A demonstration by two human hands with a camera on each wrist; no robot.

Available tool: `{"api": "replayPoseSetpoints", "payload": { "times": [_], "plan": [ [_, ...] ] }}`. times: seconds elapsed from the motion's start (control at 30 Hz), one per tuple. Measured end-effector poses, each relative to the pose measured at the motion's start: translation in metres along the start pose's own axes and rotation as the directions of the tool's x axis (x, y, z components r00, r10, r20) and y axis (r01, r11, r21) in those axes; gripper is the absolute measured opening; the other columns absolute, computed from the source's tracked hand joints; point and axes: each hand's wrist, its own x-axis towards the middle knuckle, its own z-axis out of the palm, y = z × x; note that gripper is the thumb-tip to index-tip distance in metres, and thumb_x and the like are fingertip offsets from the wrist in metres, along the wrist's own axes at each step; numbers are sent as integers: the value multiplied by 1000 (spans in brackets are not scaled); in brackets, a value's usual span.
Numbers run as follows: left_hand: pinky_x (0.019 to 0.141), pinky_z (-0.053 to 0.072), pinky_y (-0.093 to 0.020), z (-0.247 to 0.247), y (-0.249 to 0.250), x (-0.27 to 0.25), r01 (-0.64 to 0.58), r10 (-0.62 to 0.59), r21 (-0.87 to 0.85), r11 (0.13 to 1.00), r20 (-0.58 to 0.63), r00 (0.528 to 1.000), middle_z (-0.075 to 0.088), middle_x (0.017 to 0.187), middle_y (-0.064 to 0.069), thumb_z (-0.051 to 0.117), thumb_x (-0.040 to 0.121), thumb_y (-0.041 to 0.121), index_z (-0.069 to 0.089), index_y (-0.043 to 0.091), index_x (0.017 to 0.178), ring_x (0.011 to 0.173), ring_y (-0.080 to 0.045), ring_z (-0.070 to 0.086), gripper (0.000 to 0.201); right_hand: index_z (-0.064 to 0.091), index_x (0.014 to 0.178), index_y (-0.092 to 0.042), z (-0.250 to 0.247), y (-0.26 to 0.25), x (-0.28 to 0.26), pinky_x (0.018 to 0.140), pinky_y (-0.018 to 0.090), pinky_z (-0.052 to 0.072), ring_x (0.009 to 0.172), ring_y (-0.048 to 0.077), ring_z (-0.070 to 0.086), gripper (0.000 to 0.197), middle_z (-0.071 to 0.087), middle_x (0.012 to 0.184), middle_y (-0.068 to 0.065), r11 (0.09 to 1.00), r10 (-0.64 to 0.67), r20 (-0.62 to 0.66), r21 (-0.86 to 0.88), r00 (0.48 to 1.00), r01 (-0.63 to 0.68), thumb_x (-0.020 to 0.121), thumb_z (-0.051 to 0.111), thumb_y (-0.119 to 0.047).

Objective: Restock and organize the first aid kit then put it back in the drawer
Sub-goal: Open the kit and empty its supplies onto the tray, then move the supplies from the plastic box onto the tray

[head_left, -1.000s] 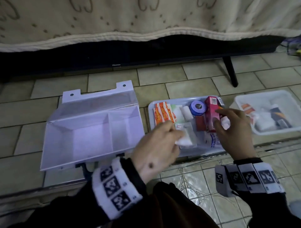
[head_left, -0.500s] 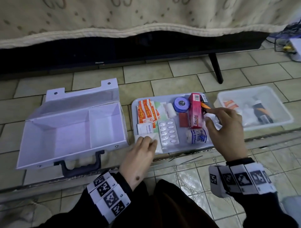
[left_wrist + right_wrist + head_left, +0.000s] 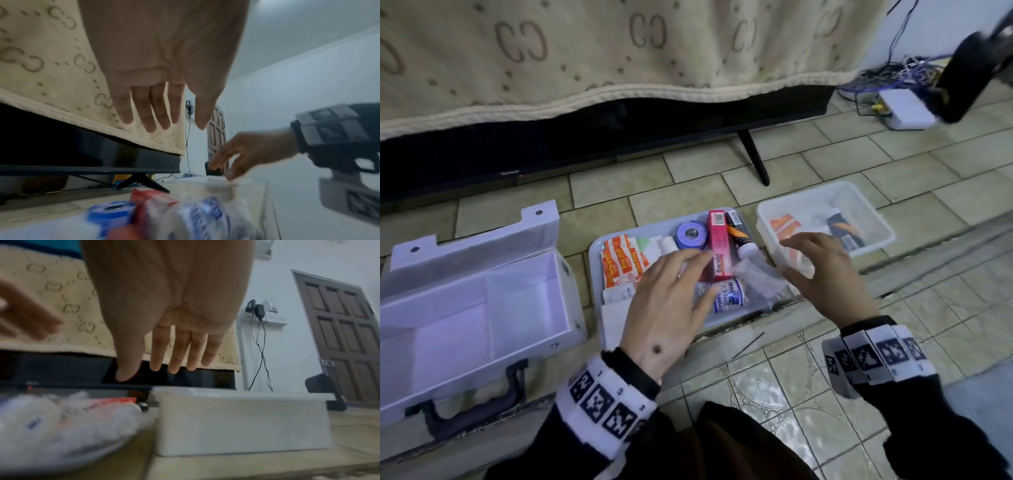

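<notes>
The white first aid kit [image 3: 472,301] lies open on the floor at the left, both compartments bare. A pale tray [image 3: 594,253] beside it holds orange plasters [image 3: 619,260], blue tape [image 3: 691,234], a red Bacidin box [image 3: 719,246] and a wrapped bandage roll [image 3: 729,296]. My left hand [image 3: 688,274] hovers over the tray's middle with straight fingers, holding nothing; its fingertips reach the red box. My right hand [image 3: 791,257] is spread over the near left corner of a white tub [image 3: 873,219], also holding nothing. The wrist views show both palms open [image 3: 164,113] [image 3: 164,361].
The tub [image 3: 242,423] holds more supplies, among them orange packets [image 3: 784,226] and a dark tube [image 3: 842,229]. A television on a stand [image 3: 755,157] under a beige cloth stands behind. Cables and a white box [image 3: 904,106] lie at the far right. The floor is tiled.
My left hand has moved right from the tray's near left corner to over its middle, covering the pill strip. My right hand has left the red box and moved over the tub's corner.
</notes>
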Motion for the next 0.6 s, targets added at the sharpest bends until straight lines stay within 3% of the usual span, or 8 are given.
{"api": "replayPoseSetpoints", "payload": {
  "times": [0.07,0.13,0.23,0.37,0.47,0.6],
  "plan": [
    [106,26,-24,13,25,26,25,-20,-60,998,87,996,43,141,2,51,92,38,38,20,141,129,-14,39,54,69,107,-8,-3,19,-1,89,44,47,104,36,60,48,66,109,15,997,-61,121,-47,991,68,62,84,-16],
    [109,18,-20,32,43,47,42,-32,-88,995,112,993,34,149,3,55,91,36,29,19,145,135,-12,30,63,68,110,-11,-3,36,-3,93,45,48,109,33,59,53,66,115,12,990,-111,195,-67,975,126,60,84,-15],
    [113,16,-23,56,58,63,45,-33,-77,996,150,988,32,151,0,59,88,37,27,15,146,139,-15,26,70,68,108,-9,0,54,-6,87,44,55,108,29,63,40,67,115,8,983,-174,137,-39,975,181,70,75,-14],
    [116,10,-31,80,67,67,27,-35,37,999,236,971,28,153,-3,57,86,47,25,14,146,142,-18,20,75,72,97,-7,7,65,-9,72,36,57,95,28,70,33,72,105,8,954,-278,63,-98,959,283,65,77,-15],
    [117,7,-36,93,66,68,58,-81,101,993,248,965,28,154,-2,52,86,54,27,15,145,144,-18,18,75,73,97,-6,10,70,-11,73,36,58,95,28,70,29,72,104,9,935,-332,38,-120,942,334,68,73,-12],
    [117,5,-40,101,66,71,76,-94,93,993,211,973,37,149,5,47,88,56,42,21,139,142,-14,21,61,73,99,-9,11,74,-12,76,32,57,99,24,69,32,72,106,6,917,-371,37,-144,928,373,80,50,-18]
  ]
}}
